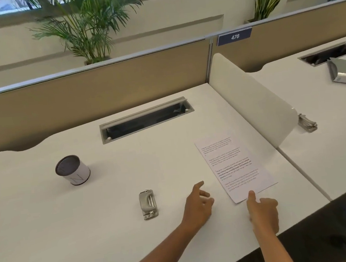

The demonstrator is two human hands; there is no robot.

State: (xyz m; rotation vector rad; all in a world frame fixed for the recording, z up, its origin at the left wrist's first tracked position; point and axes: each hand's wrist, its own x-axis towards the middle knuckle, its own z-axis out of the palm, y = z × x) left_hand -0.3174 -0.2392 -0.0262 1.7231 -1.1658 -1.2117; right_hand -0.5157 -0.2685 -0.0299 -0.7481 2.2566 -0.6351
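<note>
Blurring leaves the sheet (235,167) unreadable beside the right hand (262,211).

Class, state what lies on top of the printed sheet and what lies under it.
On top: only a fingertip of the right hand, at the near edge. Underneath: the white desk; anything between them is hidden by the printed sheet.

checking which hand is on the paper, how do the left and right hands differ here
The right hand has a fingertip on the printed sheet's near edge; the left hand lies apart from the sheet, over the desk. The left hand is nearer the hole punch; the right hand is nearer the desk's front edge. Both hold nothing.
</note>
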